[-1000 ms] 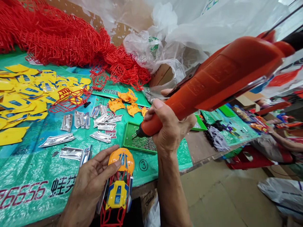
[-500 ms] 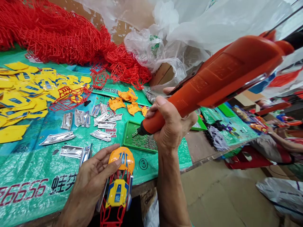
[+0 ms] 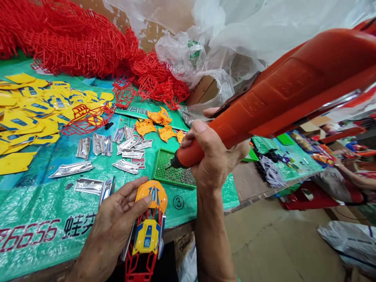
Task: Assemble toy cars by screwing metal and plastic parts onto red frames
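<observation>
My right hand (image 3: 213, 156) is wrapped round an orange electric screwdriver (image 3: 243, 109), whose black tip points down into a green perforated tray (image 3: 160, 176) of small screws (image 3: 188, 176). The bit's end is over the tray's left part; whether it touches anything I cannot tell. My left hand (image 3: 126, 207) grips a toy car body (image 3: 147, 237) by its orange front piece, thumb on top. That body has a red tube frame, a yellow and blue panel and silver side pieces. Its lower end runs out of view.
Silver parts (image 3: 126, 166) and orange pieces (image 3: 145, 127) lie beyond my left hand. Yellow panels (image 3: 38, 107) are heaped at left, with red frames (image 3: 88, 43) piled behind. Plastic bags (image 3: 205, 58) stand at the back. At far right a co-worker's arm (image 3: 352, 174) shows.
The screwdriver's rear end has swung slightly closer to the camera, while its tip stays over the screw tray. My left hand and the toy car body have hardly moved.
</observation>
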The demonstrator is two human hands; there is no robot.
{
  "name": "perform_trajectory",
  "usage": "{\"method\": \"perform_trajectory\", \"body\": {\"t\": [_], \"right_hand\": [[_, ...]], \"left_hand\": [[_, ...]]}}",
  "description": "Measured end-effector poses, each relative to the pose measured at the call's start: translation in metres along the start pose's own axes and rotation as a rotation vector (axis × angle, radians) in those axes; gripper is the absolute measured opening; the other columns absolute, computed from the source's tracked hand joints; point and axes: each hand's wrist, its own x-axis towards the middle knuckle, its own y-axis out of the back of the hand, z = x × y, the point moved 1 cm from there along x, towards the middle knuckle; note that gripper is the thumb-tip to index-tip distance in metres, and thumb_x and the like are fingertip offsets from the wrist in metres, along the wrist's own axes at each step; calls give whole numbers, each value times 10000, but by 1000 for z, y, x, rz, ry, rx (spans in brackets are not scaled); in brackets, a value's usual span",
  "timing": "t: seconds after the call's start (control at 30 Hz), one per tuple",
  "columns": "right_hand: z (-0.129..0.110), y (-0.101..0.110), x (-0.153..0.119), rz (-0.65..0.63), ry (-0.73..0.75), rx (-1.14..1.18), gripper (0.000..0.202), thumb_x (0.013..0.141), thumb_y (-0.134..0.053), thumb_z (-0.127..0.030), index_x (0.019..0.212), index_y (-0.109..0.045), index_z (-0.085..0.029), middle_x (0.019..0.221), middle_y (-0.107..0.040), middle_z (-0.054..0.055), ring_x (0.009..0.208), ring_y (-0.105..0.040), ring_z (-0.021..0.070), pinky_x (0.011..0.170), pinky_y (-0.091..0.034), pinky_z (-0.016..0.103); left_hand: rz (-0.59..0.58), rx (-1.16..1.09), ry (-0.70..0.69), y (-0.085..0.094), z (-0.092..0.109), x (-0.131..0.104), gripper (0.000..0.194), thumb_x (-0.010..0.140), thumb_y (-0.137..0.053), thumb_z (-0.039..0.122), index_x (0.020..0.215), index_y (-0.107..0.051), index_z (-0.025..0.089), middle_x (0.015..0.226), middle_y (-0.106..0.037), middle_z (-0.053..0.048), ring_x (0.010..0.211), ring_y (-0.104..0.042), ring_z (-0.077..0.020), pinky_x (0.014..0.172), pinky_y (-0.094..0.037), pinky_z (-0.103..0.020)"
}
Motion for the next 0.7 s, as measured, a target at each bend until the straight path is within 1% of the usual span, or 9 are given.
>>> {"method": "perform_trajectory", "body": {"t": [0.17, 0.27, 0.33, 0.43, 0.53, 0.63, 0.7], "right_hand": [[1, 2, 1, 7, 34, -13, 231, 759, -714, -282, 969, -640, -217, 588, -616, -73, 445, -591, 125, 428, -496, 261], [0, 0, 1, -10, 17, 21, 206, 757, -723, -290, 933, -635, -229, 569, -608, -79, 430, -572, 121, 431, -494, 264], [-1, -2, 0, -12, -11, 31, 211, 733, -749, -292, 881, -617, -222, 565, -599, -81, 420, -563, 114, 417, -488, 257], [-1, -4, 0, -12, -20, 5, 217, 720, -761, -300, 831, -599, -208, 569, -595, -77, 424, -567, 116, 422, -495, 265], [2, -5, 2, -13, -9, -22, 223, 728, -757, -290, 881, -614, -213, 575, -601, -77, 431, -572, 123, 435, -499, 278], [4, -4, 4, 26, 15, -47, 253, 717, -766, -271, 918, -621, -222, 576, -594, -87, 444, -580, 127, 446, -505, 279], [4, -4, 5, 25, 29, -38, 231, 725, -757, -267, 907, -624, -217, 565, -592, -88, 439, -572, 123, 450, -503, 277]], "left_hand": [[22, 0, -3, 0, 1, 0, 657, 644, -836, 302, 1245, -600, 179, 915, -775, -100, 652, -739, -239, 632, -609, -333], [36, -7, 4, -1, 2, -1, 673, 632, -843, 289, 1248, -600, 166, 904, -777, -104, 729, -747, -269, 652, -611, -339], [30, -14, 7, -1, 2, -2, 686, 631, -844, 287, 1257, -592, 163, 909, -778, -109, 758, -747, -280, 663, -611, -343], [16, -40, 10, -2, 3, -2, 710, 612, -855, 275, 1258, -588, 152, 930, -776, -120, 716, -746, -277, 653, -610, -351], [11, -59, 22, -2, 3, -3, 722, 590, -863, 242, 1250, -587, 144, 992, -768, -129, 669, -742, -264, 639, -611, -356], [-17, -61, 22, -1, 1, -2, 720, 596, -859, 224, 1252, -574, 143, 1026, -762, -129, 698, -743, -255, 635, -607, -336], [-40, -57, 15, 1, -1, 0, 710, 612, -851, 230, 1256, -564, 144, 1023, -762, -128, 712, -742, -247, 640, -604, -326]]}}
